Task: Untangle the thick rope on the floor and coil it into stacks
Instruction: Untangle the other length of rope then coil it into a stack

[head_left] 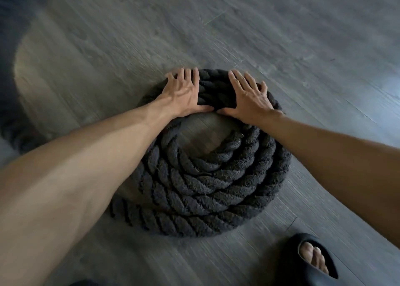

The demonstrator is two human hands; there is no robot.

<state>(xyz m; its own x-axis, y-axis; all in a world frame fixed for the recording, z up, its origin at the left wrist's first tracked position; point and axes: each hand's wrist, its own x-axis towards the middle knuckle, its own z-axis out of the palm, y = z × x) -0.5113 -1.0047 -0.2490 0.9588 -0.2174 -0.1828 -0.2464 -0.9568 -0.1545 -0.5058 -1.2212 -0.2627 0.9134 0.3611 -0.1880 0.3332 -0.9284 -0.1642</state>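
while both hands are pressing on the far rim of the coil, the thick rope (205, 177) is lying on the floor (303, 47) as a round stack of several turns, its inner end curling loose in the hollow centre. the left hand (184, 93) and the right hand (249, 97) are lying palm-down with fingers spread over the outer edge and thumbs reaching to the inner edge, almost meeting. they are bearing on the whole stack, not pinching any one turn.

the risk is sitting in that one-sided push: if the hands are shoving or dragging from the far rim only, the upper turns are likely sliding off the lower ones and the ring is going oval. the loose inner end could be springing up and slackening the centre. a dark blurred arc (8, 73) at the far left is probably more rope, not yet coiled. if it is pulling taut, it could be tugging the outermost turn away. the black slipper (311, 262) is standing near the coil's edge and could be catching it.
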